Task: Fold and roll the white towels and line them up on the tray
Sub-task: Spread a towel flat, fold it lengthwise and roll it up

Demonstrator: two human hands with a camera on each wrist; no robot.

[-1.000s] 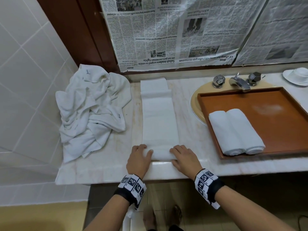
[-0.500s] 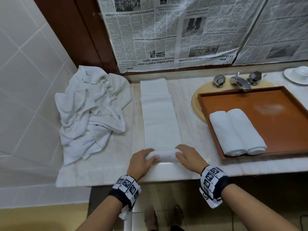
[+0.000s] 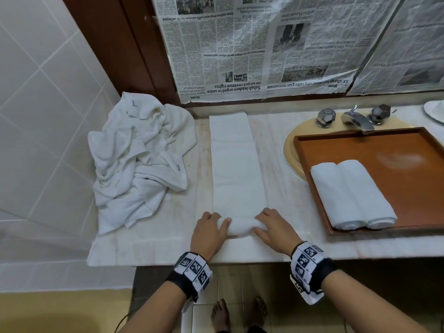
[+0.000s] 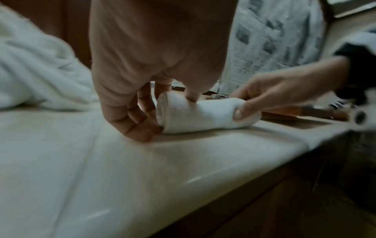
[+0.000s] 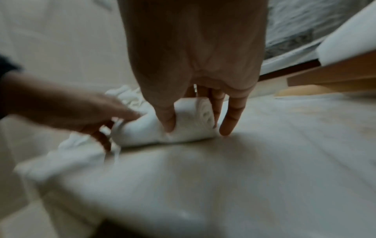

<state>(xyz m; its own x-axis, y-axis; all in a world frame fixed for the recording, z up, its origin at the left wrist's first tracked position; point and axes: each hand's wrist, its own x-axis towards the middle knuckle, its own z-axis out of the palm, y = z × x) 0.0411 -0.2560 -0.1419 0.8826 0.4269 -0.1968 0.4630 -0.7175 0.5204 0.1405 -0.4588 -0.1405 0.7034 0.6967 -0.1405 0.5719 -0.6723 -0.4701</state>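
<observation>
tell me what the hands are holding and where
Both hold the folded towel by its rolled near end: left hand grips the left end, right hand the right.

Pale marble counter [image 3: 168, 241], bearing crumpled towels [image 3: 139, 162], a folded strip [image 3: 236, 169], perhaps part-rolled, tray [image 3: 310, 186].

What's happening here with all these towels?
A person is rolling a folded towel on the counter. The left hand and right hand grip the ends of the roll started at its near end. Two rolled towels lie side by side on the tray; a heap waits at the left.
</observation>
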